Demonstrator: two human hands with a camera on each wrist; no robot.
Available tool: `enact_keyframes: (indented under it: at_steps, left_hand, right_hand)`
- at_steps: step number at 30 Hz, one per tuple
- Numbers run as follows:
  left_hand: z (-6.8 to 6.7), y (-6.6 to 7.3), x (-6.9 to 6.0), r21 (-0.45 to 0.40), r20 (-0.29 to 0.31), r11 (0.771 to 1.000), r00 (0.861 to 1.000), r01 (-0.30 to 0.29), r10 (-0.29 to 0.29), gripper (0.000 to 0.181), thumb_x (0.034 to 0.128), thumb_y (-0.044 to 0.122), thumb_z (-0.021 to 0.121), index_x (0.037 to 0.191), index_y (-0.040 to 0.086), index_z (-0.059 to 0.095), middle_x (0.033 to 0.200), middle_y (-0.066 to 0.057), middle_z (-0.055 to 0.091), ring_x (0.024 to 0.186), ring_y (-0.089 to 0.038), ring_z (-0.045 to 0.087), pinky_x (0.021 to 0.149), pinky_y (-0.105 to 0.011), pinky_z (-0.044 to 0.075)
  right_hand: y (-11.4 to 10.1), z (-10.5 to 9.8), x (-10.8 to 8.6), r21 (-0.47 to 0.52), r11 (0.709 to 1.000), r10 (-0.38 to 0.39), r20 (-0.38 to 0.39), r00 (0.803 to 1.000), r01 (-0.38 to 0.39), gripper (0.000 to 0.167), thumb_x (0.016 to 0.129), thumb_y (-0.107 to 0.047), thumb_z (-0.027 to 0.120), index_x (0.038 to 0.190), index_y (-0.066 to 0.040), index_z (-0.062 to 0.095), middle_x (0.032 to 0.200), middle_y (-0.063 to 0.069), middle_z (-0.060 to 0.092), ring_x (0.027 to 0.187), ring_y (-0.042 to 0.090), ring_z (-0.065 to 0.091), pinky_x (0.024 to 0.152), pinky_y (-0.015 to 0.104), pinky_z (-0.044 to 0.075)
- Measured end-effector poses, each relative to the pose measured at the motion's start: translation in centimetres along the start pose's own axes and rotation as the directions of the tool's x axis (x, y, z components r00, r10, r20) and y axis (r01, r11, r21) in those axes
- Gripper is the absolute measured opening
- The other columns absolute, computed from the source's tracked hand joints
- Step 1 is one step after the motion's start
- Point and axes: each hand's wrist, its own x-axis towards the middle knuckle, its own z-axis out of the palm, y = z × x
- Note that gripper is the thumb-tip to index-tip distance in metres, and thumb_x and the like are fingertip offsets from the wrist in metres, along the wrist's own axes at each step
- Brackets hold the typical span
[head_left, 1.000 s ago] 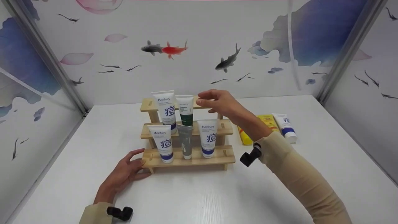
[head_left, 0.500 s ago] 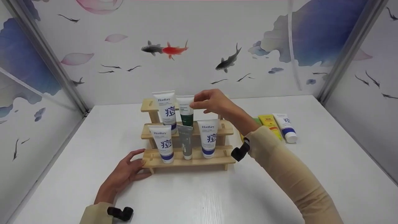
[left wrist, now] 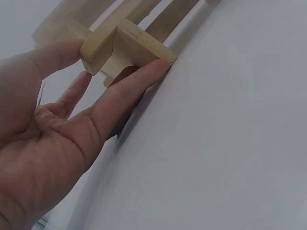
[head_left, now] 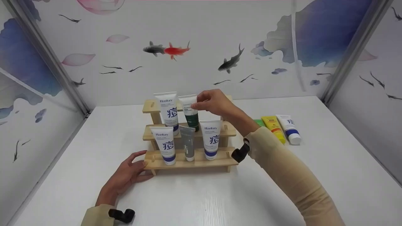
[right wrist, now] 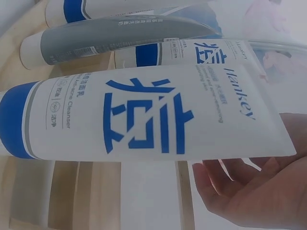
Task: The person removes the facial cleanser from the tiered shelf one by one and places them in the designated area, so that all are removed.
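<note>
A three-tier wooden display rack (head_left: 188, 163) stands on the white table. My left hand (head_left: 127, 172) grips its lower left end; in the left wrist view the fingers (left wrist: 132, 88) touch the board's end and the leg. My right hand (head_left: 215, 102) pinches the top of a white-and-green squeeze tube (head_left: 191, 117), slightly tilted at the middle tier. Left of it stands a white-and-blue tube (head_left: 169, 110). On the bottom tier are a white-and-blue tube (head_left: 165, 146), a grey tube (head_left: 188, 142) and another white-and-blue tube (head_left: 210, 141), which hides the right fingertips in the right wrist view.
Right of the rack lie a yellow tube (head_left: 273, 128), a white-and-blue tube (head_left: 288, 128) and a green item (head_left: 260, 122) partly hidden by the right arm. Printed wall panels (head_left: 201, 72) enclose the table (head_left: 176, 201) at the back and sides.
My right hand has moved left to the white-and-green tube and taken hold of it. The tube's lower end has shifted right, tilting it. The left hand stays on the rack.
</note>
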Motion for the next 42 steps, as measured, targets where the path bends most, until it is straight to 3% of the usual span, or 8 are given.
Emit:
enact_keyframes:
  at_steps: [5, 19, 28, 42]
  left_hand:
    - [0.1, 0.3, -0.1, -0.006, 0.004, 1.0, 1.0, 0.004, -0.004, 0.07, 0.1011, 0.02, 0.058, 0.157, 0.013, 0.018, 0.157, -0.026, 0.03, 0.124, -0.022, 0.061, 0.103, -0.043, 0.055]
    - [-0.1, 0.3, 0.0, 0.01, -0.01, 1.0, 1.0, 0.004, -0.004, 0.07, 0.1007, 0.019, 0.059, 0.157, 0.013, 0.018, 0.155, -0.027, 0.034, 0.124, -0.023, 0.062, 0.103, -0.043, 0.055]
    - [0.0, 0.3, -0.2, 0.009, -0.018, 1.0, 1.0, 0.018, -0.018, 0.072, 0.0998, 0.024, 0.061, 0.157, 0.015, 0.019, 0.158, -0.024, 0.031, 0.127, -0.022, 0.06, 0.104, -0.042, 0.055]
    - [0.1, 0.2, 0.0, -0.004, -0.01, 1.0, 1.0, 0.018, -0.018, 0.072, 0.1003, 0.023, 0.06, 0.157, 0.014, 0.018, 0.157, -0.025, 0.031, 0.126, -0.023, 0.061, 0.105, -0.044, 0.054]
  right_hand:
    - [0.5, -0.8, -0.3, 0.067, 0.997, -0.039, -0.02, 0.999, 0.04, 0.025, 0.093, -0.026, 0.073, 0.111, -0.01, 0.069, 0.113, 0.008, 0.068, 0.107, 0.021, 0.065, 0.101, 0.036, 0.056]
    - [1.7, -2.5, -2.2, 0.146, 0.986, -0.068, -0.074, 0.995, 0.078, 0.033, 0.096, -0.026, 0.068, 0.124, -0.01, 0.064, 0.125, 0.011, 0.066, 0.116, 0.025, 0.063, 0.107, 0.038, 0.053]
    - [3.1, -3.7, -3.2, 0.192, 0.973, -0.088, -0.19, 0.978, 0.125, 0.038, 0.098, -0.027, 0.064, 0.132, -0.012, 0.058, 0.134, 0.009, 0.063, 0.118, 0.025, 0.061, 0.107, 0.037, 0.054]
    - [7.1, -8.1, -4.6, 0.226, 0.969, -0.028, -0.294, 0.955, 0.098, 0.047, 0.1, -0.033, 0.061, 0.139, -0.01, 0.051, 0.14, 0.013, 0.056, 0.127, 0.03, 0.057, 0.113, 0.042, 0.049]
